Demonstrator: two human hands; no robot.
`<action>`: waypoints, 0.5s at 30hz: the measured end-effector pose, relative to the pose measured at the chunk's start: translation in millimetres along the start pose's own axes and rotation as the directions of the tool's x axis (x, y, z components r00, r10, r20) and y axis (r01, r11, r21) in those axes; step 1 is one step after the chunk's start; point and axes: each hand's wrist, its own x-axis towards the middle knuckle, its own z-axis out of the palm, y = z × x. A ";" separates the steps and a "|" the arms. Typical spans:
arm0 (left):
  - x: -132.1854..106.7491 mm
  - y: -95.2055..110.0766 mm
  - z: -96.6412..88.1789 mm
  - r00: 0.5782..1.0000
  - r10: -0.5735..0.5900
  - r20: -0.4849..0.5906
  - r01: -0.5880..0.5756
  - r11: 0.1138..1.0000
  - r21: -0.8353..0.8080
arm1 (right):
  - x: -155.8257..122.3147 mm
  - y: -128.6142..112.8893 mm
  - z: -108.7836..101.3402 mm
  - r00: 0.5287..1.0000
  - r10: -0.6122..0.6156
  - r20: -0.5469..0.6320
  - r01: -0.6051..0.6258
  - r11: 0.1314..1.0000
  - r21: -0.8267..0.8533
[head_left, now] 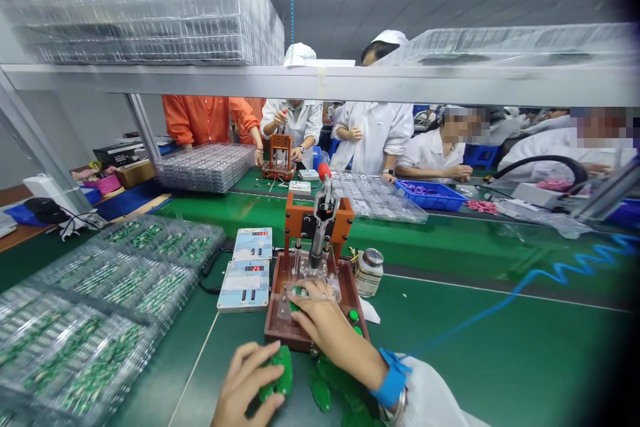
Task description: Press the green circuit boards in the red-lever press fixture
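Note:
My left hand (250,383) is closed round a green circuit board (283,373), low in front of the fixture. With fingers stretched out, my right hand (323,320) lies over the clear plate (283,303) of a toggle-clamp test fixture (320,220). A bit of green board (294,305) shows beneath those fingers; the rest is hidden by my hand. The fixture has an orange frame, a brown base and a red-tipped lever (324,171) standing up. More green boards (320,392) lie on the table below my right forearm, which wears a blue wrist strap (391,379).
Left of the fixture stand two display boxes (243,285) with red digits. A jar (370,272) stands to its right. Clear trays (145,280) of green boards fill the left side. A shelf bar (320,83) crosses above; several co-workers sit or stand opposite. A coiled blue cord (530,277) hangs right.

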 end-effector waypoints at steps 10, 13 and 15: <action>74.1 -17.7 2.5 0.994 -0.093 0.063 0.096 0.994 -0.052 | -50.6 3.0 -9.5 0.991 -0.066 -0.115 0.069 0.997 0.021; 79.7 -23.3 7.5 0.988 -0.090 0.128 0.098 0.994 -0.057 | -70.3 37.6 -41.8 0.990 0.027 -0.136 -0.019 0.998 0.064; 85.2 -24.3 9.6 0.983 -0.078 0.168 0.093 0.992 -0.087 | -74.3 79.3 -64.5 0.970 0.162 -0.179 -0.164 0.986 0.006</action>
